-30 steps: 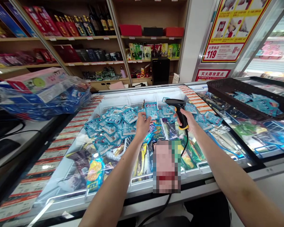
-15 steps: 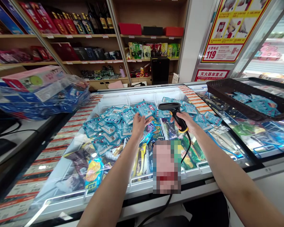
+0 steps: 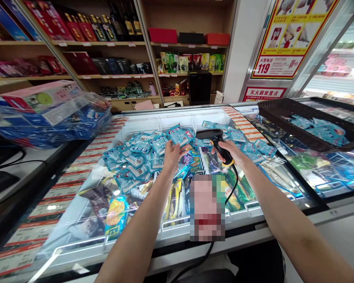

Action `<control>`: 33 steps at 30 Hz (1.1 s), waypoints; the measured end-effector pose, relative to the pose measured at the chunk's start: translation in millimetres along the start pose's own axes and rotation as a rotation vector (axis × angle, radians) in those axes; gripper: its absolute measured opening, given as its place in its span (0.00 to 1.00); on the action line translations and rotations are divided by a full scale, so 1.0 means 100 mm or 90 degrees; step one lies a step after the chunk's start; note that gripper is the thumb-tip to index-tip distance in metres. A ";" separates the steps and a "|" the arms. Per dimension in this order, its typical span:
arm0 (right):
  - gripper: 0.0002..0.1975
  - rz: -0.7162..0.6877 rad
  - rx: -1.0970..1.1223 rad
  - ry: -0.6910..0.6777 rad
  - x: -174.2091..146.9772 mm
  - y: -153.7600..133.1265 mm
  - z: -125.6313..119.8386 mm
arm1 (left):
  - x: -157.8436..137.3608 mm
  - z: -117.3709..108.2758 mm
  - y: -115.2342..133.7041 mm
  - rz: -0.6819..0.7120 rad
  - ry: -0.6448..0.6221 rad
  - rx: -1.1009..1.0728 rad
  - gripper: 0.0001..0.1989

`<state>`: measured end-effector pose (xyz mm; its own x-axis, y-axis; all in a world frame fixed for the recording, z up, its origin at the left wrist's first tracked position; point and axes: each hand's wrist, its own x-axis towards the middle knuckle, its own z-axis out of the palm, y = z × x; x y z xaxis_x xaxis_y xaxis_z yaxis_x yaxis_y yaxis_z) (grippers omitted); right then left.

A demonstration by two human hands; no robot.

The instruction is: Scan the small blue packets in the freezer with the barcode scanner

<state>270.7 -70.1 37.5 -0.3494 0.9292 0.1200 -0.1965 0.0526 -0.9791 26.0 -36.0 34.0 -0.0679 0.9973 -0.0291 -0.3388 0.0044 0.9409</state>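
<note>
My right hand (image 3: 231, 153) is wrapped round the handle of a black and yellow barcode scanner (image 3: 210, 135). Its head points left, and its cable drops toward me. Between the fingers of my left hand (image 3: 174, 156) is a small blue packet (image 3: 177, 136), held just left of the scanner head. Many similar blue packets (image 3: 138, 151) lie in a loose pile on the freezer's glass top (image 3: 97, 188), to the left of my left hand. More blue packets (image 3: 255, 151) lie to the right, beyond the scanner.
Wrapped ice creams (image 3: 116, 216) show under the glass. A brown basket (image 3: 271, 114) with blue packets stands at the right. Plastic-wrapped boxes (image 3: 50, 118) are stacked at the left. Behind the freezer stand shelves (image 3: 106, 44) of goods and a black box (image 3: 200, 87).
The scanner in my right hand has shifted very slightly left, toward the packet. My left hand keeps its hold on the packet and has hardly moved.
</note>
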 end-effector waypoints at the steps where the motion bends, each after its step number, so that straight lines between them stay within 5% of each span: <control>1: 0.19 0.000 -0.001 0.004 0.00 0.00 0.00 | 0.01 0.00 0.00 0.002 0.000 -0.001 0.15; 24: 0.20 0.010 -0.014 0.020 0.00 0.01 0.00 | 0.05 -0.03 -0.07 0.036 -0.029 0.023 0.16; 33: 0.19 -0.001 0.006 0.027 0.02 0.02 -0.01 | 0.11 -0.10 0.22 0.089 0.001 0.041 0.07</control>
<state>270.6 -68.2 35.9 -0.3106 0.9436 0.1143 -0.2059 0.0506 -0.9773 7.9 -25.2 50.8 -0.1124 0.9882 0.1036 -0.2647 -0.1303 0.9555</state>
